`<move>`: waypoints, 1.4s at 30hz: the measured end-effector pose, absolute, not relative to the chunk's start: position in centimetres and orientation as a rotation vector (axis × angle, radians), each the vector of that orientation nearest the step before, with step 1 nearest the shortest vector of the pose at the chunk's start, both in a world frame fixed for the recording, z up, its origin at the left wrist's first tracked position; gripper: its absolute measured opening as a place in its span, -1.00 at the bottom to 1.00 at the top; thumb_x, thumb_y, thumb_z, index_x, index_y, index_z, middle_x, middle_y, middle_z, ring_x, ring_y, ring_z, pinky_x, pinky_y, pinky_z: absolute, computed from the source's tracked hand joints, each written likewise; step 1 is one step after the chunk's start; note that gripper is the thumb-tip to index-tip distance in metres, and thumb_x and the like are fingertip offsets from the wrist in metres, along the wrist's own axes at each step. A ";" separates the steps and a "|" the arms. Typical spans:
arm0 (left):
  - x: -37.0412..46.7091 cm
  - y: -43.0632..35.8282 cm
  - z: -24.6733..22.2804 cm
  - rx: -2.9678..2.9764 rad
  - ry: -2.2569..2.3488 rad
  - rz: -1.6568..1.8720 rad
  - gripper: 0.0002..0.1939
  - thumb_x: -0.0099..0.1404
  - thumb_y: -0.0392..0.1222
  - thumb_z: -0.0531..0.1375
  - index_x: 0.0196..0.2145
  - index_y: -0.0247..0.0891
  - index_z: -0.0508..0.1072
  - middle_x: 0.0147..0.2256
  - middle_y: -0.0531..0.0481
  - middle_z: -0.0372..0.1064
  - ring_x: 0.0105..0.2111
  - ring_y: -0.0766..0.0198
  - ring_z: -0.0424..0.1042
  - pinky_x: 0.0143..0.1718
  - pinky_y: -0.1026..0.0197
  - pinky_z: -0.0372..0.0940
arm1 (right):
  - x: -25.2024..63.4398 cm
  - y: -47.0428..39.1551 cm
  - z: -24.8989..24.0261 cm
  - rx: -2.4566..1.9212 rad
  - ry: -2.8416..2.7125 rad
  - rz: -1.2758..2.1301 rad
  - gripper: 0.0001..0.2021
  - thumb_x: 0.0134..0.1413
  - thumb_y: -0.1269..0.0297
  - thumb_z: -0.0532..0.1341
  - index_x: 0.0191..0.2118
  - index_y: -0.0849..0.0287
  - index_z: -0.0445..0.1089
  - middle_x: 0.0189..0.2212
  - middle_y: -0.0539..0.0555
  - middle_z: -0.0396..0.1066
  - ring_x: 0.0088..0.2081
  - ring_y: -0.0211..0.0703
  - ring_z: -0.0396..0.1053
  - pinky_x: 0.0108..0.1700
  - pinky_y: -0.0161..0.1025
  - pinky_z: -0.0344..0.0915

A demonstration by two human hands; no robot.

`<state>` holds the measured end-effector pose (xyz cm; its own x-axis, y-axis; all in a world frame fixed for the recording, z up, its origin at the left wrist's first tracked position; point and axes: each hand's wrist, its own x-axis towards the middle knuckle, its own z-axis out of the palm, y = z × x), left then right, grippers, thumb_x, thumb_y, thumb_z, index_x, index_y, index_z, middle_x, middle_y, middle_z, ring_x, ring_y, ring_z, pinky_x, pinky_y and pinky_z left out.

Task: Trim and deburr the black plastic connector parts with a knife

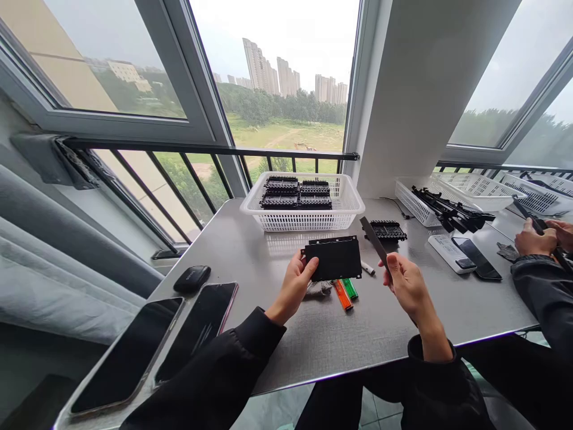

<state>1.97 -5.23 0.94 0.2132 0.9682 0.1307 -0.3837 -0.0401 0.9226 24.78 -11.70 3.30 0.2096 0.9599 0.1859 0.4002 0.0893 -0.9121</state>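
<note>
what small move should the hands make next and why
Probably bring the flat dark strip in the right hand to the right edge of the black plate. The left hand grips the plate at its left side, leaving that edge free, and the strip is held up close beside it, apparently not touching.

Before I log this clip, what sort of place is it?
Likely a small workshop or assembly room: a bare grey tabletop, a white basket stacked with matching black parts, and a co-worker's hand holding a dark piece alongside.
</note>
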 end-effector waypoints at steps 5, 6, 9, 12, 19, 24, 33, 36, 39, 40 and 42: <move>1.8 -5.5 0.9 1.141 0.688 1.275 -0.52 0.13 -0.20 0.33 -0.03 -0.22 0.27 -0.03 -0.09 0.42 0.04 0.10 0.38 0.09 0.08 0.25 | 24.8 -12.1 3.6 -1.596 -1.644 0.564 -0.47 0.23 -0.19 -0.01 -0.55 0.15 0.22 -0.67 -0.09 0.07 -0.60 -0.31 0.03 -0.55 -0.33 -0.05; 1.7 -5.6 0.9 1.151 0.681 1.272 -0.50 0.10 -0.22 0.35 -0.04 -0.21 0.25 -0.03 -0.08 0.41 0.04 0.10 0.37 0.09 0.07 0.26 | 24.4 -12.0 3.5 -1.611 -1.695 0.536 -0.46 0.23 -0.18 -0.01 -0.57 0.15 0.21 -0.68 -0.09 0.06 -0.59 -0.31 0.02 -0.54 -0.32 -0.06; 1.6 -5.8 1.0 1.181 0.680 1.248 -0.46 0.05 -0.26 0.38 -0.06 -0.19 0.23 -0.05 -0.06 0.41 0.04 0.09 0.37 0.05 0.08 0.27 | 23.0 -11.7 3.1 -1.632 -1.791 0.486 -0.46 0.24 -0.15 -0.02 -0.61 0.15 0.18 -0.69 -0.08 0.07 -0.59 -0.30 0.00 -0.52 -0.29 -0.10; 1.7 -6.0 1.2 1.185 0.670 1.235 -0.51 0.07 -0.19 0.38 -0.11 -0.21 0.25 -0.08 -0.06 0.42 0.01 0.11 0.38 0.04 0.10 0.26 | 21.9 -11.4 2.7 -1.638 -1.822 0.444 -0.47 0.26 -0.12 -0.02 -0.61 0.14 0.23 -0.68 -0.05 0.15 -0.59 -0.28 0.02 -0.50 -0.27 -0.09; 2.1 -5.7 0.8 1.142 0.731 1.295 -0.62 0.21 0.04 0.27 -0.17 -0.18 0.23 -0.19 0.00 0.42 -0.11 0.19 0.41 -0.06 0.16 0.30 | 20.9 -11.3 2.4 -1.682 -1.836 0.385 -0.47 0.28 -0.10 -0.02 -0.58 0.13 0.35 -0.65 0.01 0.30 -0.58 -0.25 0.12 -0.46 -0.26 -0.06; 2.0 -5.4 0.7 1.232 0.757 1.340 -0.62 0.20 0.00 0.29 -0.21 -0.20 0.20 -0.27 0.06 0.40 -0.21 0.26 0.42 -0.13 0.20 0.30 | 20.9 -11.6 2.7 -1.718 -1.828 0.327 -0.48 0.28 -0.10 -0.01 -0.54 0.11 0.40 -0.65 0.01 0.34 -0.59 -0.25 0.15 -0.45 -0.25 -0.06; 1.9 -5.2 0.1 1.194 0.764 1.337 -0.63 0.22 0.02 0.27 -0.17 -0.20 0.23 -0.19 0.01 0.39 -0.15 0.24 0.41 -0.10 0.21 0.31 | 20.6 -11.5 2.4 -1.693 -1.835 0.292 -0.48 0.27 -0.10 0.00 -0.54 0.11 0.41 -0.65 0.03 0.34 -0.58 -0.23 0.17 -0.45 -0.26 -0.06; 1.7 -5.0 0.2 1.226 0.828 1.361 -0.59 0.17 0.00 0.31 -0.18 -0.21 0.23 -0.23 0.03 0.40 -0.20 0.25 0.42 -0.12 0.20 0.33 | 20.9 -11.4 2.3 -1.696 -1.827 0.291 -0.48 0.27 -0.11 0.00 -0.55 0.12 0.41 -0.66 0.01 0.31 -0.59 -0.25 0.14 -0.45 -0.26 -0.07; 1.5 -4.6 0.5 1.211 0.846 1.379 -0.58 0.16 0.03 0.32 -0.19 -0.22 0.24 -0.24 0.02 0.41 -0.22 0.23 0.44 -0.15 0.18 0.35 | 22.0 -11.5 2.4 -1.717 -1.803 0.246 -0.44 0.24 -0.16 0.00 -0.59 0.14 0.36 -0.71 -0.01 0.22 -0.61 -0.27 0.06 -0.47 -0.26 -0.09; 1.4 -4.5 0.5 1.201 0.834 1.386 -0.58 0.17 0.05 0.30 -0.18 -0.22 0.25 -0.23 0.01 0.42 -0.21 0.22 0.45 -0.16 0.17 0.36 | 22.5 -11.6 2.6 -1.724 -1.790 0.230 -0.43 0.23 -0.18 -0.01 -0.60 0.14 0.35 -0.72 -0.02 0.20 -0.62 -0.27 0.04 -0.48 -0.26 -0.09; 1.3 -4.3 0.6 1.187 0.810 1.387 -0.59 0.18 0.08 0.28 -0.18 -0.23 0.27 -0.24 -0.01 0.44 -0.23 0.22 0.46 -0.19 0.18 0.37 | 23.3 -11.7 2.8 -1.738 -1.767 0.210 -0.42 0.22 -0.20 -0.01 -0.60 0.14 0.32 -0.72 -0.03 0.18 -0.62 -0.28 0.03 -0.48 -0.27 -0.09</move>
